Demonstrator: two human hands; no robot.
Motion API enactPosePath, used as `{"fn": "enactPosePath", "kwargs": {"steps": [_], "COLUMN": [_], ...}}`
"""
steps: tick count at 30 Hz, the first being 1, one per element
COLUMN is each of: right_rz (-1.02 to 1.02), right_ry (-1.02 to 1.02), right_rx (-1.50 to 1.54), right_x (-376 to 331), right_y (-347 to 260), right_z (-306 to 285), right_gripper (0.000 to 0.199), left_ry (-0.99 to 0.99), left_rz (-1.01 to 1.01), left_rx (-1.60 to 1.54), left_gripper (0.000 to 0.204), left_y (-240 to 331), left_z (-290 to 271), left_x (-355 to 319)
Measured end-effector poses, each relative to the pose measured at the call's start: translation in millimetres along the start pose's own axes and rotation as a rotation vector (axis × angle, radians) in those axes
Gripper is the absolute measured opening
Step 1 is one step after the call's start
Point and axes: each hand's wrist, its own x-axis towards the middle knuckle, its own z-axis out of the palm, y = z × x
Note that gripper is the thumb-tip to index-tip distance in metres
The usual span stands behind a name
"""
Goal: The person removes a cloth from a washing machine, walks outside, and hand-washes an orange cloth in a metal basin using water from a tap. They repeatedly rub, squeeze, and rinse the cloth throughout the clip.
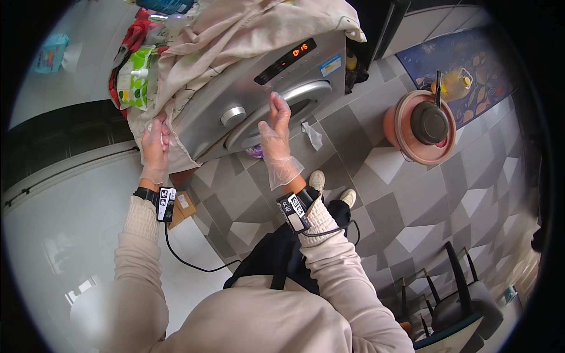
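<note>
Both of my hands wear clear plastic gloves. My left hand [155, 148] is closed at the hanging edge of a pale pink cloth [203, 50], its fingers pinched on the fabric. This cloth drapes over the top of a silver front-loading washing machine [200, 126], which has a lit red display [300, 50] and a round knob [233, 116]. In front of the round door [306, 88] hovers my right hand [276, 141], its thumb apart from slightly bent fingers and nothing visible in it.
On the machine's top lie a green-and-white wipes pack [134, 79] and red cloth [136, 32]. A pink bucket [406, 135] with a dark pan [429, 122] stands on the tiled floor, near a yellow bottle [453, 86]. Grey chairs [465, 303] are at lower right; a cardboard box [182, 207] sits below my left hand.
</note>
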Motion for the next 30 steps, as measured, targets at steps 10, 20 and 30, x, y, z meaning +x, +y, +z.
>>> {"fn": "enactPosePath", "kwargs": {"steps": [10, 20, 30], "right_rz": [-0.069, 0.028, -0.177], "right_ry": [0.027, 0.250, 0.109], "right_rx": [-0.239, -0.248, -0.546], "right_x": [4, -5, 6], "right_y": [-1, 13, 6], "right_z": [19, -5, 14], "right_gripper": [0.077, 0.065, 0.072], "left_ry": [0.025, 0.021, 0.023], "left_rz": [-0.006, 0.000, -0.010], "left_rx": [-0.008, -0.006, 0.017], "left_gripper": [0.023, 0.023, 0.021], "left_y": [8, 1, 7], "left_z": [11, 7, 9], "left_x": [-6, -4, -6]}}
